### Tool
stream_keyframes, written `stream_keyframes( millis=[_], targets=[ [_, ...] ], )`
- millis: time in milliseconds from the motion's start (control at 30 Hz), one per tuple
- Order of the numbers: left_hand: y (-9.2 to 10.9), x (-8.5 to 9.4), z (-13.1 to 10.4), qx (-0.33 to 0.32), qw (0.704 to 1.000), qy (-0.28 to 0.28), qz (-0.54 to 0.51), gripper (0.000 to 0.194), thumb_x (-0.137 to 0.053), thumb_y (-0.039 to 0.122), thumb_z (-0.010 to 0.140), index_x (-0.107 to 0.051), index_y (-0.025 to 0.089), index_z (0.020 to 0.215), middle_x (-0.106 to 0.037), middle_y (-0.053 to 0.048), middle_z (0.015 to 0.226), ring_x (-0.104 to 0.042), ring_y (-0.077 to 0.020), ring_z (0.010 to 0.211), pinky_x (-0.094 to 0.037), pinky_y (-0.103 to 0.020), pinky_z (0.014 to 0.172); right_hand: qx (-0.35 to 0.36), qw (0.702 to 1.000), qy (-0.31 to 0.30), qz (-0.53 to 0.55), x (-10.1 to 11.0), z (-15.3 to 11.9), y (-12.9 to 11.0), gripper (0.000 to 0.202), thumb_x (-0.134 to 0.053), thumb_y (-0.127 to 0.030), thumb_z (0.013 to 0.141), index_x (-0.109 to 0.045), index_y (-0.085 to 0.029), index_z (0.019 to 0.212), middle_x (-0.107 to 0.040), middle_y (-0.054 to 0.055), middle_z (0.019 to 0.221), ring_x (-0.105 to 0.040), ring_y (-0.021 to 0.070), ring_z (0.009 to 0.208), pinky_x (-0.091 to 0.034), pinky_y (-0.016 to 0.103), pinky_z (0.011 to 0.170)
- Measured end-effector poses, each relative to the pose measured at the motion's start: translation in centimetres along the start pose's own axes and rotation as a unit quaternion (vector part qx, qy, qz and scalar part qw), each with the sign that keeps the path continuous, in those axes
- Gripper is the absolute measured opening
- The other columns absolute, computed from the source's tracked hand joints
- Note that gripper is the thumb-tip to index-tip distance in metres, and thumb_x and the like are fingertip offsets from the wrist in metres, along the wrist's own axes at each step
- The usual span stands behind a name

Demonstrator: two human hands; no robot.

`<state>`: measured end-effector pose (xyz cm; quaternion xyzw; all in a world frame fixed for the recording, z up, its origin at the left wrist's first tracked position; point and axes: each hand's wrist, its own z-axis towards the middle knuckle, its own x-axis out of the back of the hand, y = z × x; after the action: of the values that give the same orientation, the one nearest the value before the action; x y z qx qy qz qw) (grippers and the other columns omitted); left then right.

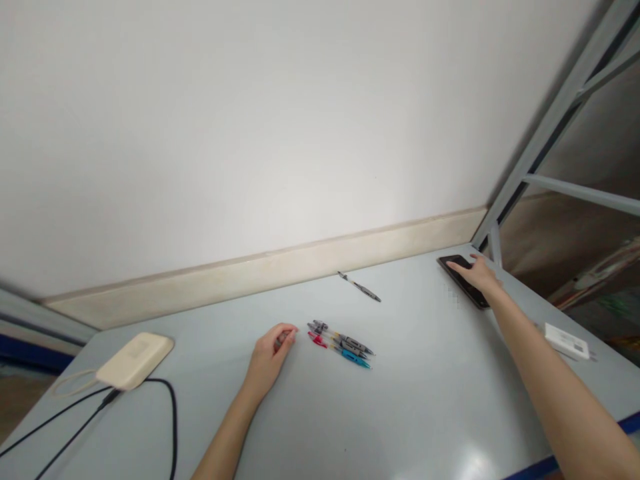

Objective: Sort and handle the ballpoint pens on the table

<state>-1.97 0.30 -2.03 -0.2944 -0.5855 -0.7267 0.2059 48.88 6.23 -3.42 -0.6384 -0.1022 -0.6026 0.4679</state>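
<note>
My left hand rests on the table with its fingers curled in and the thumb close to the index finger; no object shows in it. Just to its right lies a bunch of several pens, side by side, mostly grey, one with a red clip and a teal grip. Farther back, a single grey pen lies apart, slanting near the wall. At the far right my right hand grips a dark smartphone, thumb over its screen and the other fingers partly hidden. The phone lies on or just above the table.
A cream-coloured flat box stands at the left with black cables beside it. A white charger-like block lies near the right edge, beyond my right forearm. The light grey table meets a white wall; a metal frame rises at the right.
</note>
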Motion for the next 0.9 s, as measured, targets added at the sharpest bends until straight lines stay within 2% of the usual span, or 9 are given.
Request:
stream_keyframes(
  millis=[67,167,267,333,433,533,733,900],
  targets=[
    [0.2,0.0,0.0,0.0,1.0,0.002,0.0,0.036,-0.042,0.048,0.081,-0.061,0.018,0.085,-0.061,-0.001,0.068,-0.051,-0.0154,0.059,-0.041,-0.025,0.055,-0.03,0.999,-0.015,-0.023,-0.4,-0.4,-0.8,0.09,-0.059,-0.068,0.056,-0.041,-0.017,0.127,-0.055,0.022,0.117,-0.049,0.0412,0.108,-0.036,0.058,0.085],
    [0.3,0.0,-0.1,-0.003,1.0,0.003,-0.002,0.036,-0.042,0.047,0.081,-0.062,0.017,0.084,-0.06,-0.002,0.068,-0.052,-0.0154,0.06,-0.041,-0.025,0.056,-0.03,0.999,-0.007,-0.026,-0.3,-1.1,-1.5,0.088,-0.062,-0.063,0.059,-0.035,-0.018,0.13,-0.053,0.021,0.121,-0.046,0.0409,0.113,-0.034,0.058,0.087],
    [0.2,0.0,-0.1,-0.008,1.0,0.0,-0.005,0.035,-0.042,0.046,0.082,-0.061,0.017,0.084,-0.061,-0.002,0.069,-0.053,-0.0157,0.062,-0.041,-0.025,0.058,-0.004,1.0,-0.008,-0.028,0.1,-1.8,-1.8,0.085,-0.061,-0.06,0.062,-0.033,-0.019,0.13,-0.055,0.019,0.119,-0.047,0.0406,0.111,-0.033,0.059,0.086],
    [0.2,0.0,-0.1,-0.01,1.0,-0.003,-0.006,0.034,-0.042,0.045,0.082,-0.062,0.017,0.084,-0.061,-0.002,0.07,-0.054,-0.0158,0.063,-0.042,-0.025,0.059,0.007,0.999,-0.021,-0.043,0.5,-2.2,-2.1,0.078,-0.06,-0.06,0.063,-0.037,-0.019,0.126,-0.056,0.019,0.115,-0.049,0.0397,0.109,-0.034,0.058,0.084],
    [0.1,0.0,-0.1,-0.009,1.0,-0.007,-0.006,0.034,-0.042,0.045,0.082,-0.062,0.017,0.084,-0.063,-0.003,0.072,-0.055,-0.0163,0.064,-0.043,-0.026,0.06,0.013,0.997,-0.044,-0.067,0.8,-3.3,-2.7,0.066,-0.06,-0.059,0.062,-0.046,-0.017,0.112,-0.06,0.019,0.106,-0.054,0.0369,0.1,-0.039,0.052,0.08],
    [0.1,-0.1,-0.1,-0.006,1.0,-0.008,-0.007,0.033,-0.043,0.045,0.082,-0.062,0.018,0.084,-0.064,-0.002,0.072,-0.056,-0.0165,0.065,-0.044,-0.026,0.061,0.011,0.996,-0.047,-0.074,0.8,-4.9,-3.5,0.061,-0.06,-0.058,0.062,-0.048,-0.015,0.104,-0.062,0.018,0.097,-0.057,0.0345,0.093,-0.041,0.047,0.076],
    [0.0,-0.1,0.0,-0.007,1.0,-0.012,-0.004,0.033,-0.041,0.043,0.082,-0.061,0.018,0.085,-0.063,-0.002,0.073,-0.056,-0.0164,0.067,-0.043,-0.026,0.061,0.015,0.997,-0.037,-0.064,0.9,-8.3,-4.6,0.061,-0.057,-0.059,0.064,-0.045,-0.015,0.104,-0.061,0.019,0.094,-0.056,0.035,0.093,-0.041,0.047,0.075],
    [0.1,0.0,0.0,-0.007,1.0,-0.013,-0.003,0.033,-0.042,0.044,0.081,-0.061,0.018,0.086,-0.063,-0.002,0.074,-0.056,-0.0166,0.067,-0.043,-0.026,0.061,0.023,0.996,-0.046,-0.074,1.4,-9.2,-5.4,0.063,-0.058,-0.058,0.065,-0.043,-0.013,0.106,-0.06,0.021,0.096,-0.056,0.0367,0.094,-0.04,0.049,0.076]
  ],
)
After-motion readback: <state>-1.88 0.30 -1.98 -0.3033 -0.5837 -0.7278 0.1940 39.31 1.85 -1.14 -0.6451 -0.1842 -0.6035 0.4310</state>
